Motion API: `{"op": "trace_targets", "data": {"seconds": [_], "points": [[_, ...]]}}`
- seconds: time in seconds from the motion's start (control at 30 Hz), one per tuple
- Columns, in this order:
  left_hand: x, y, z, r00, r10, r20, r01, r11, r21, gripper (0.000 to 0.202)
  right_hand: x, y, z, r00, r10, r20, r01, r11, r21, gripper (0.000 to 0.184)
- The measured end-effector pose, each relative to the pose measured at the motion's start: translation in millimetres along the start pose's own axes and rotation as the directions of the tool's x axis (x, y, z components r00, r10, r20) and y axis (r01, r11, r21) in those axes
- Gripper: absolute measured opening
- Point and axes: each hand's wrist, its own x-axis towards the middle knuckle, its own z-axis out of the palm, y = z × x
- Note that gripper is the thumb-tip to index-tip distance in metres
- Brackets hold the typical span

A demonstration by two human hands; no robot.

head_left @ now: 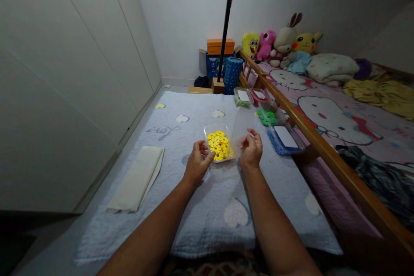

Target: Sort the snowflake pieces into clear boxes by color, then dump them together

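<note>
A clear plastic box (224, 160) sits before me on the blue-grey cloth, filled with small yellow flower-like pieces (218, 143). My left hand (198, 161) grips the box's left side, its thumb by the near rim and its fingers curled along the wall. On the other side, my right hand (251, 148) pinches the translucent lid (243, 124), which stands tilted up along the box's right edge. Whether the lid is hinged to the box I cannot tell. Part of the right hand's fingers is behind the lid.
Several plastic boxes line the right edge: blue pieces (280, 145), green pieces (268, 117), a red one (258, 95) and a light green one (242, 98). A folded cream cloth (137, 179) lies left. A wooden bed rail (291, 112) borders the right; a black pole (225, 30) stands behind.
</note>
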Motion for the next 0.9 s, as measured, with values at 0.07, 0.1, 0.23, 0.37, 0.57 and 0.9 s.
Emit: {"op": "trace_targets", "data": {"seconds": [0.07,0.1,0.23,0.37,0.57,0.9], "points": [[0,3,-0.6,1.000,-0.030,-0.007,0.030,0.999,0.009,0.040,9,6,-4,0.993,0.089,-0.071,-0.087,0.995,0.039,0.034],[0,5,-1.1,0.999,-0.043,0.015,0.043,0.999,0.015,0.034,13,10,-7,0.986,0.135,-0.097,-0.130,0.990,0.051,0.034],[1,8,-2.2,0.986,-0.103,0.128,0.107,0.994,-0.018,0.037,23,23,-15,0.964,0.230,-0.136,-0.225,0.973,0.050,0.031],[1,10,-0.9,0.976,-0.135,0.170,0.157,0.980,-0.119,0.036,21,31,-15,0.962,0.274,-0.015,-0.273,0.961,0.041,0.031],[1,14,-8.5,0.988,-0.150,0.027,0.152,0.968,-0.201,0.027,13,32,-10,0.943,0.327,0.062,-0.330,0.942,0.053,0.033],[9,31,-42.3,0.970,0.039,-0.241,0.004,0.985,0.172,0.024,12,29,-9,0.932,0.357,0.056,-0.360,0.931,0.062,0.032]]}}
